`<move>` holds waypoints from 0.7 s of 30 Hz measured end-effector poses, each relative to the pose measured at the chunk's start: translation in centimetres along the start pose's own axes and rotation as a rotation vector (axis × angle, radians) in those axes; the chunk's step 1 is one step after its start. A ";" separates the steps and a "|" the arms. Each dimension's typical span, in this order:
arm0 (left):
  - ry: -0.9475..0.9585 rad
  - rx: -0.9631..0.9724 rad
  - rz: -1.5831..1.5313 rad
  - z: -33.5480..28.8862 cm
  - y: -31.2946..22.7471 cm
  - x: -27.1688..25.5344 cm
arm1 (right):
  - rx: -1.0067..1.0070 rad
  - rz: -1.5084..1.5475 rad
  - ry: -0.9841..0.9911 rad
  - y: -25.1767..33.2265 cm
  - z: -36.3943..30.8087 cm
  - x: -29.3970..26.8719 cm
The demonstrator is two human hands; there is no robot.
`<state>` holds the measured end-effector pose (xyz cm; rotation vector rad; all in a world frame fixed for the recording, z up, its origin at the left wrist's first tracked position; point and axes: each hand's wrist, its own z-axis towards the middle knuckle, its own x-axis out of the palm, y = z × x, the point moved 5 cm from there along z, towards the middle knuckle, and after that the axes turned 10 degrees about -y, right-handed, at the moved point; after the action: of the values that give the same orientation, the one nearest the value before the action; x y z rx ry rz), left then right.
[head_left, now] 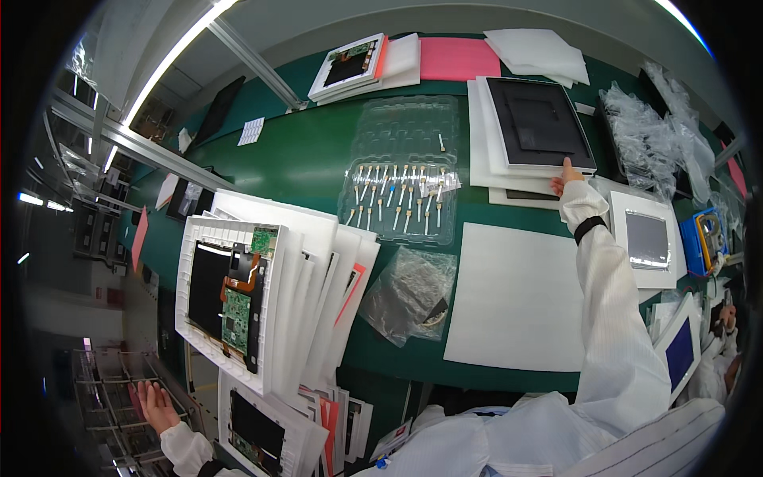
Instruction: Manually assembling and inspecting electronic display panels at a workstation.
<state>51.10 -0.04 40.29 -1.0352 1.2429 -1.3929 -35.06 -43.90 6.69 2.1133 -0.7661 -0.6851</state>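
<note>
Left hand point(159, 408): empty, fingers spread, off the green bench's point(298, 151) near left corner. Clear tray point(397, 153), mid-bench: slim white parts point(410, 195) in rows. Right hand point(568, 178): narrow, at near right corner of black panel point(534, 119); grip unclear. Panel toward bench's far right corner, flat, long axis near-to-far.

**Bright over the glossy dark green tabletop point(282, 171), dim toward the left rim**

Lit from above by a long white tube lamp point(176, 63) at upper left and a blue-fringed white light strip point(683, 24) at upper right. Spreads a soft sheen across the tabletop; glints on crumpled clear plastic bags point(644, 135). Shows low contrast on the black rectangular panel point(542, 119). Curves the tabletop's far edge, softens fine detail near the rim, fades into black corners.
</note>
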 end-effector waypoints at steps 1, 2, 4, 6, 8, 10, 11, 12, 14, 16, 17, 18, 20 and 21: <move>-0.005 0.015 -0.002 -2.1 -0.8 0.6 | -0.004 0.010 -0.017 0.4 1.3 -0.4; 0.063 0.071 0.001 -4.2 -1.8 1.6 | -0.005 0.017 -0.036 0.4 2.2 -0.8; 0.162 0.166 0.015 -9.2 -3.6 3.8 | -0.095 -0.090 0.021 0.6 3.3 -1.1; 0.232 0.204 0.015 -14.7 -4.6 6.0 | -0.185 -0.195 0.074 0.8 3.2 -1.6; 0.348 0.221 0.010 -20.3 -4.9 8.6 | -0.134 0.085 0.108 1.1 1.9 -2.0; 0.396 0.216 0.043 -26.0 -5.2 10.5 | 0.049 0.395 0.228 0.1 1.2 -1.3; 0.429 0.212 0.057 -28.2 -5.2 11.1 | 0.098 0.529 0.303 0.1 0.2 -1.4; 0.431 0.219 0.054 -29.8 -5.0 11.5 | 0.098 0.537 0.304 0.2 0.1 -1.4; 0.546 0.196 0.108 -32.6 -4.0 12.8 | 0.130 0.664 0.247 -0.2 1.0 -1.3; 0.563 0.182 0.076 -34.1 -3.2 13.5 | 0.229 0.584 0.213 -0.5 6.3 -0.3; 0.559 0.170 0.069 -34.5 -2.8 13.3 | 0.347 0.483 0.193 -0.7 6.2 0.2; 0.533 0.148 0.067 -34.6 -2.2 12.9 | 0.408 0.527 0.152 -0.9 6.1 0.5; 0.517 0.123 0.086 -34.3 -1.5 12.0 | 0.516 0.568 0.141 0.1 4.1 0.7; 0.511 0.091 0.098 -34.1 -1.1 11.9 | 0.615 0.612 0.117 0.5 3.3 0.5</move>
<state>15.53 -5.81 37.24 -0.5591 1.5523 -1.6783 -37.10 -46.09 5.14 2.2164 -1.6127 0.0209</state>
